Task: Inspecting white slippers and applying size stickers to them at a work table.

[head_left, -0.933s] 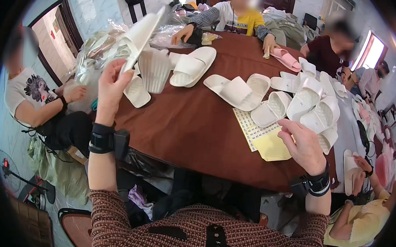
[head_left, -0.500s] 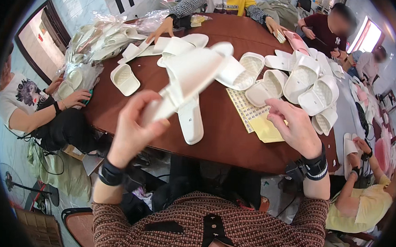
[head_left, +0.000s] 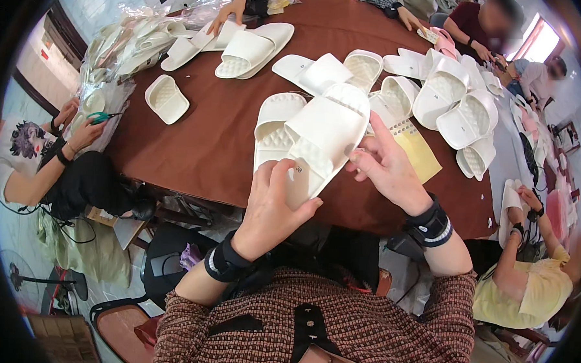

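Observation:
My left hand (head_left: 270,200) grips the heel end of a white slide slipper (head_left: 328,131), tilted with its toe pointing away and up. Fingers lie over the insole and the thumb is along the heel's edge. Close against the slipper's right side is my right hand (head_left: 395,170), index finger stretched out and thumb apart. Its fingertips seem to touch the strap's edge; a small dark spot shows there. Another white slipper (head_left: 277,116) lies partly hidden behind the held one. To the right, a yellow sticker sheet (head_left: 421,155) lies on the table beneath other slippers.
The brown-covered table (head_left: 208,126) bears several white slippers, with a cluster (head_left: 446,94) at the right and a lone one (head_left: 167,99) at the left. Bagged slippers (head_left: 124,48) are heaped at the far left. A person on the left holds green-handled scissors (head_left: 103,117); other people sit around.
The held slipper has come nearer and turned sole-down, insole showing. My left hand moved right and my right hand moved left to meet it. The view has shifted slightly.

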Motion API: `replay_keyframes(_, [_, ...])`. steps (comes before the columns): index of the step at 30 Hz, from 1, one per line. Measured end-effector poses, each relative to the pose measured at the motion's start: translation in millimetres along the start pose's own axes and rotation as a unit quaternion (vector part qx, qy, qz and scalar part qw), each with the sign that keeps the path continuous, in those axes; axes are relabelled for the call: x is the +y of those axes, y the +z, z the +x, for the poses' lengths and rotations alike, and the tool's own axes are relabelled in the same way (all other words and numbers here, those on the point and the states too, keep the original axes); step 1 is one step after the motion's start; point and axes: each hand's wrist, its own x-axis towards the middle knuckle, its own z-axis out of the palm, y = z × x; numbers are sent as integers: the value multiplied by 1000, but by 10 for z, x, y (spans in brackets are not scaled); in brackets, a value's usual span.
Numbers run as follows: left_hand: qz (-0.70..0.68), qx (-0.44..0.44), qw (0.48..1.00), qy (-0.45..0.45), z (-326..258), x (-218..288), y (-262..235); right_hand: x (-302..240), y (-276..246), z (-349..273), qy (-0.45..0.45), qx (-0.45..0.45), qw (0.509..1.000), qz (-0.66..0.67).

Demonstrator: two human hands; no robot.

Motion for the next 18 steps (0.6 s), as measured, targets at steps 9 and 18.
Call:
replay_keyframes(9, [82, -44, 992, 83, 13, -60, -37, 248, 19, 267, 18, 49, 998, 48])
replay_keyframes(18, [117, -67, 981, 141, 24, -189, -114, 515, -40, 286, -6, 1, 984, -178])
